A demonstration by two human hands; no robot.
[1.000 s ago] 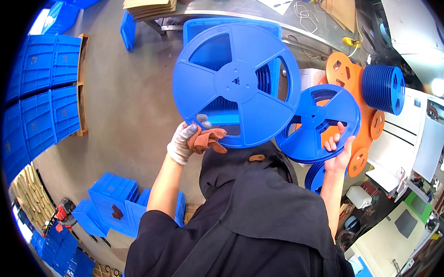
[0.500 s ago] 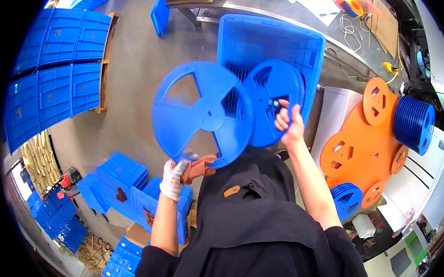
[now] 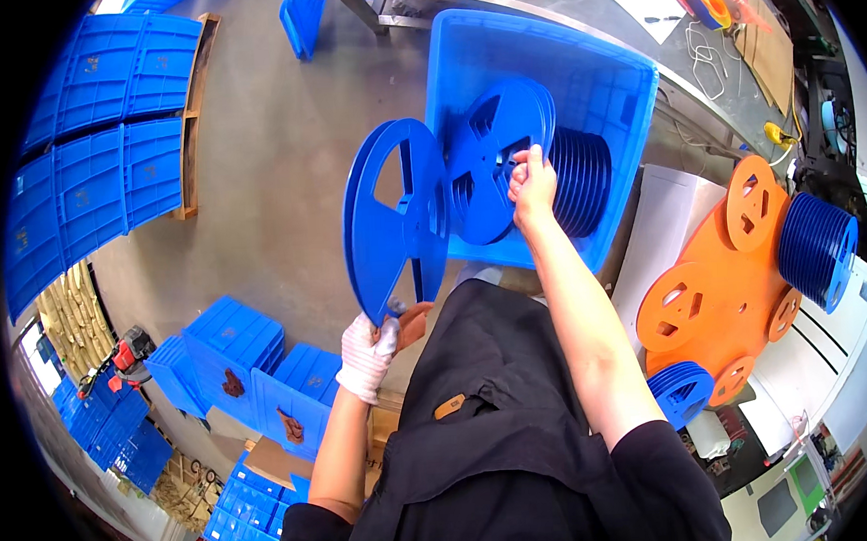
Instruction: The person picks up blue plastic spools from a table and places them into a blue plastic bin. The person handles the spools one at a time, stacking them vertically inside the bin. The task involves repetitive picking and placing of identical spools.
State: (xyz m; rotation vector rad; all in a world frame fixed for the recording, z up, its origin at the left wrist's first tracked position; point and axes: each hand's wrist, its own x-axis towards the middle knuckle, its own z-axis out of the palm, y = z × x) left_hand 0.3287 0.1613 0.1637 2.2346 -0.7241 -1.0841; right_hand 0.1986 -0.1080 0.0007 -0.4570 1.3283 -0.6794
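My left hand [image 3: 368, 358], in a white glove, grips the lower rim of a blue reel [image 3: 390, 236] that stands nearly edge-on, its two flanges showing. A piece of brown, leather-like material [image 3: 414, 325] is at that hand's fingers. My bare right hand [image 3: 535, 191] has its fingers curled at the hub of a second blue reel [image 3: 477, 162], tilted over the near left part of a large blue bin [image 3: 595, 85]. The fingertips there are partly hidden. Inside the bin, a row of blue reels [image 3: 584, 182] sits to the right of that hand.
An orange rack with round discs [image 3: 710, 297] stands at the right, blue reels [image 3: 820, 254] on it. A metal table [image 3: 636, 25] runs behind the bin. Stacked blue crates [image 3: 93, 121] rise at the far left; more blue crates [image 3: 229, 342] are at the near left.
The left reel has turned from nearly face-on to nearly edge-on. My right hand and its reel have moved left and away from me, uncovering the row of reels in the bin.
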